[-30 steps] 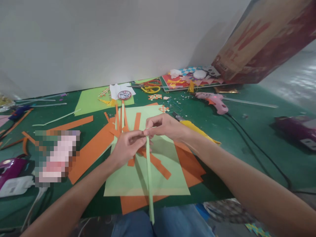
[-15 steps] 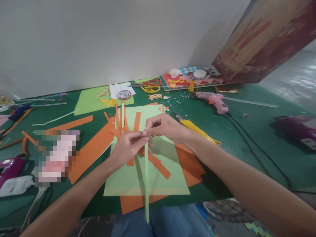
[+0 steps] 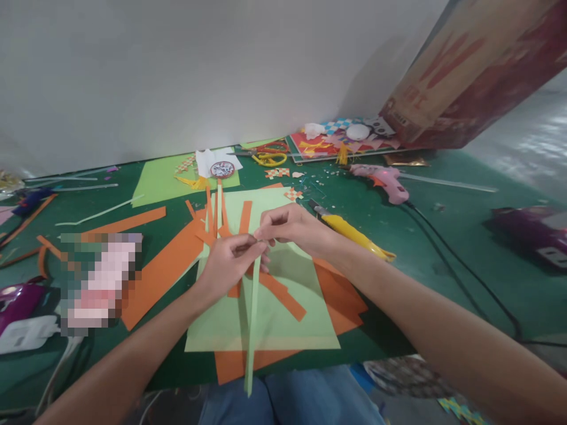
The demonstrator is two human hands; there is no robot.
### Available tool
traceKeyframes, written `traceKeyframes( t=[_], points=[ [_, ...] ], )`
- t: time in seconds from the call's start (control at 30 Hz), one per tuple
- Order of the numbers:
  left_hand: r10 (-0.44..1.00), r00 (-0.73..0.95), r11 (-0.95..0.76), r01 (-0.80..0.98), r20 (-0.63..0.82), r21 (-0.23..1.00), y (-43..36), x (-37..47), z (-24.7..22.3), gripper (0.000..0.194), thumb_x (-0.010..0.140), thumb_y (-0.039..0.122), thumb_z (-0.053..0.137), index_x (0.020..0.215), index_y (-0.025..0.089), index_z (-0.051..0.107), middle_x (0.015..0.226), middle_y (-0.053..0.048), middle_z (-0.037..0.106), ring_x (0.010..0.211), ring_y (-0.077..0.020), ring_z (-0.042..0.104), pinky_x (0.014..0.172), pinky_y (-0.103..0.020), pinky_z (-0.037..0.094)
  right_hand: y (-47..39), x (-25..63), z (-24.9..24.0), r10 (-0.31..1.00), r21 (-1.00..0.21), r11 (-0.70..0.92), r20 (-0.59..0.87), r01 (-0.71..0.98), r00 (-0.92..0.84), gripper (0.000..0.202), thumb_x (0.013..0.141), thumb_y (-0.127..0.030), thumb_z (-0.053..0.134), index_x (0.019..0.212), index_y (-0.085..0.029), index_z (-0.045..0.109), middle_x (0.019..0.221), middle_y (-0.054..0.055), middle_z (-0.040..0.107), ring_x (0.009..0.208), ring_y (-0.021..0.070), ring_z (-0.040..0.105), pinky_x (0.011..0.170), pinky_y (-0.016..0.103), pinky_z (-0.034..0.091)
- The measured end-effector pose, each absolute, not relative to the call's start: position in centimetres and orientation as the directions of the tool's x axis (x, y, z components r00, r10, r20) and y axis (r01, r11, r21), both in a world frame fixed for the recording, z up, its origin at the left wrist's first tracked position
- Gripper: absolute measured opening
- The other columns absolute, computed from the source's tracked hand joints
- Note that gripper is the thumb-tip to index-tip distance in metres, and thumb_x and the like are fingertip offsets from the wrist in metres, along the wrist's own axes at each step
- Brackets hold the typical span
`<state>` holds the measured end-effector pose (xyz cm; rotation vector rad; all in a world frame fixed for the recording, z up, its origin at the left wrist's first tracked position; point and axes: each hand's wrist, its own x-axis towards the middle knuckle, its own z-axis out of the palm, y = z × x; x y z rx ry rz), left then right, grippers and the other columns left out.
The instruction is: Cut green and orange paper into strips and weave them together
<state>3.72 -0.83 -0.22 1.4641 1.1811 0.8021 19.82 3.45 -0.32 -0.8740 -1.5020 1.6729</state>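
Green strip (image 3: 253, 321) is hanging from the fingertips of the left hand (image 3: 234, 260) and right hand (image 3: 283, 227), which are meeting above the green sheets (image 3: 292, 307), pinching it together; fingers are hiding its upper end. Pixel blocks are obscuring something pink on the tabletop (image 3: 425, 236).

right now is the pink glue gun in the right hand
No, the pink glue gun lies on the green table while the right hand pinches a pale green paper strip.
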Motion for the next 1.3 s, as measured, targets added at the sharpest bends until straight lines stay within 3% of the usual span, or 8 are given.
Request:
traceKeyframes(
  t=[0.17, 0.3, 0.47, 0.6, 0.87, 1.1, 1.3],
  points=[
    [0.943, 0.317, 0.042, 0.187, -0.101, 0.982, -0.6, 3.7, 0.0, 0.021, 0.083, 0.030, 0.055, 0.071, 0.015, 0.063, 0.063, -0.001, 0.064, 0.055, -0.0134, 0.064, 0.061, -0.024, 0.051, 3.4, 19.7, -0.4, 0.867, -0.995, -0.056, -0.005, -0.087, -0.497, 0.021, 0.063, -0.028, 0.074, 0.053, -0.015, 0.060, 0.051, -0.002, 0.054, 0.051, 0.0074, 0.042, 0.048, 0.026, 0.027],
    [0.944, 0.310, 0.069, 0.162, -0.117, 0.984, -0.5, 3.6, 0.1, 0.021, 0.082, 0.031, 0.057, 0.070, 0.015, 0.063, 0.062, -0.001, 0.063, 0.055, -0.0136, 0.063, 0.062, -0.025, 0.050, 3.5, 19.8, -0.5, 0.874, -0.997, -0.046, -0.007, -0.069, -0.485, 0.023, 0.066, -0.033, 0.071, 0.056, -0.015, 0.062, 0.050, -0.003, 0.051, 0.048, 0.0059, 0.038, 0.045, 0.025, 0.023],
    [0.949, 0.299, 0.034, 0.212, -0.098, 0.977, -0.5, 3.4, 0.0, 0.025, 0.082, 0.034, 0.057, 0.065, 0.017, 0.063, 0.061, -0.001, 0.064, 0.056, -0.0140, 0.063, 0.059, -0.025, 0.049, 4.0, 20.2, -0.4, 0.887, -0.998, -0.059, -0.052, 0.000, -0.458, 0.028, 0.070, -0.042, 0.067, 0.065, -0.015, 0.063, 0.054, -0.002, 0.052, 0.048, 0.0066, 0.044, 0.042, 0.024, 0.019],
    [0.958, 0.270, 0.034, 0.237, -0.100, 0.971, -0.5, 3.4, 0.1, 0.024, 0.081, 0.031, 0.056, 0.063, 0.016, 0.063, 0.059, -0.001, 0.064, 0.055, -0.0141, 0.062, 0.059, -0.025, 0.049, 4.0, 20.4, -0.2, 0.826, -0.991, -0.025, -0.094, 0.131, -0.555, 0.026, 0.067, -0.039, 0.071, 0.064, -0.016, 0.060, 0.056, -0.002, 0.055, 0.051, 0.0071, 0.046, 0.042, 0.022, 0.023],
    [0.944, 0.300, 0.083, 0.194, -0.139, 0.978, -0.3, 3.4, -0.3, 0.022, 0.080, 0.028, 0.055, 0.063, 0.016, 0.062, 0.058, 0.000, 0.062, 0.051, -0.0125, 0.059, 0.057, -0.024, 0.047, 3.6, 20.1, 0.1, 0.819, -0.987, 0.084, -0.011, 0.138, -0.573, 0.018, 0.074, -0.030, 0.063, 0.064, -0.016, 0.058, 0.058, -0.002, 0.056, 0.052, 0.0070, 0.047, 0.049, 0.023, 0.033],
    [0.944, 0.305, 0.073, 0.179, -0.126, 0.981, 0.0, 2.9, -0.5, 0.024, 0.080, 0.031, 0.056, 0.062, 0.016, 0.061, 0.058, 0.000, 0.062, 0.051, -0.0123, 0.059, 0.057, -0.025, 0.047, 3.8, 20.0, -0.3, 0.873, -0.986, 0.113, 0.039, 0.123, -0.487, 0.016, 0.073, -0.029, 0.061, 0.064, -0.016, 0.057, 0.057, -0.001, 0.056, 0.052, 0.0081, 0.049, 0.047, 0.023, 0.031],
    [0.935, 0.332, 0.066, 0.189, -0.127, 0.980, 0.0, 2.9, -0.6, 0.023, 0.082, 0.030, 0.056, 0.064, 0.017, 0.062, 0.058, 0.000, 0.061, 0.052, -0.0123, 0.058, 0.056, -0.025, 0.046, 5.9, 21.8, -0.8, 0.977, -0.999, 0.043, 0.039, 0.014, -0.211, 0.018, 0.070, -0.032, 0.065, 0.066, -0.016, 0.057, 0.049, -0.001, 0.052, 0.043, 0.0067, 0.043, 0.039, 0.022, 0.018]
  ],
)
